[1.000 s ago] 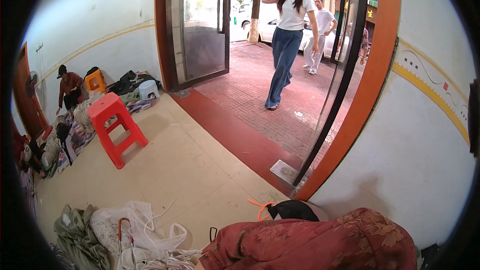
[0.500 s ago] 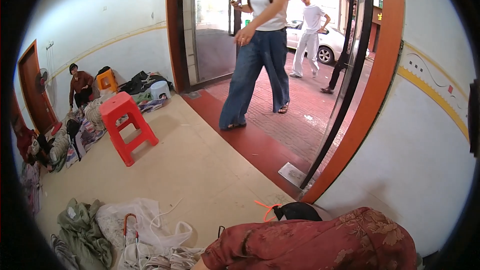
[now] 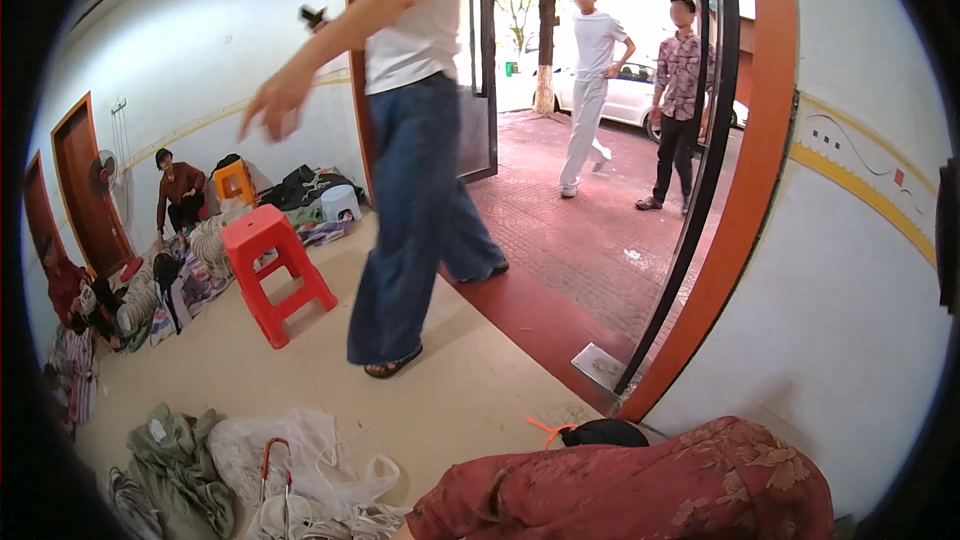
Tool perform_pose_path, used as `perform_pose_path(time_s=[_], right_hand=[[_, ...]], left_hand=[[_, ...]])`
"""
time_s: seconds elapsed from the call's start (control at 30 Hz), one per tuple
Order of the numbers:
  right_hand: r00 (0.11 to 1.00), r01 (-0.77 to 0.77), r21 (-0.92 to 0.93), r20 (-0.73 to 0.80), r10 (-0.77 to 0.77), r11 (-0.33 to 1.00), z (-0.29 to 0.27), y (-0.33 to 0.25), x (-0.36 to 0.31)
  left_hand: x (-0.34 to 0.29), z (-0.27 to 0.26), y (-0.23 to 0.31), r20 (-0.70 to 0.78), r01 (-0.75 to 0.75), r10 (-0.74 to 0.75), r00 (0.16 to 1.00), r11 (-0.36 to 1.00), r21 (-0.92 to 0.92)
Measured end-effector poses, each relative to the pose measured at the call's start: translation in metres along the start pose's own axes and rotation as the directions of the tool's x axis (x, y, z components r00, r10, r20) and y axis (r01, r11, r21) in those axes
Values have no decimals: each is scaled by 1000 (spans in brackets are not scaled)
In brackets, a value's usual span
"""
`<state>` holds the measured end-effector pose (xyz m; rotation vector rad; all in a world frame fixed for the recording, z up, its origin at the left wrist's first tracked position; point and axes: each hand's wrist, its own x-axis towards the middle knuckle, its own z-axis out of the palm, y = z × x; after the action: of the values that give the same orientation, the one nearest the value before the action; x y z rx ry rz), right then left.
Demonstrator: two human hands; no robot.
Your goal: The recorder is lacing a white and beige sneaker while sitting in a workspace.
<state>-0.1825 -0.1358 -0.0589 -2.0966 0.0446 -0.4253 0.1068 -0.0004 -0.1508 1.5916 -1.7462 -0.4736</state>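
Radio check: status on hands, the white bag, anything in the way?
Both hands out of view. Translucent white bag on the floor, beside green cloth. Person in blue jeans beyond it, near red stool.

strong daylight floods in through the open doorway (image 3: 775, 120), bleaching the sky and the pale car (image 3: 640, 105) while the red pavement (image 3: 545, 155) glows. indoors, the light is softer and more even. faint shadows soften the floor (image 3: 480, 380) beside the red stool (image 3: 268, 270) and the lower right wall (image 3: 860, 340). the walking person's hand (image 3: 285, 95) smears with motion. straight edges bow toward the black fisheye rim.
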Motion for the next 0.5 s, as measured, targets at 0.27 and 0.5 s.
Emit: perform_pose_path(time_s=[0.27, 0.5], right_hand=[[997, -71, 9, 10, 70, 997, -2, 8, -4], [993, -108, 33, 42, 107, 994, -2, 12, -6]], left_hand=[[32, -29, 258, 32, 465, -469, 883, 862, -201], [30, -28, 243, 51, 354, -350, 935, 923, -151]])
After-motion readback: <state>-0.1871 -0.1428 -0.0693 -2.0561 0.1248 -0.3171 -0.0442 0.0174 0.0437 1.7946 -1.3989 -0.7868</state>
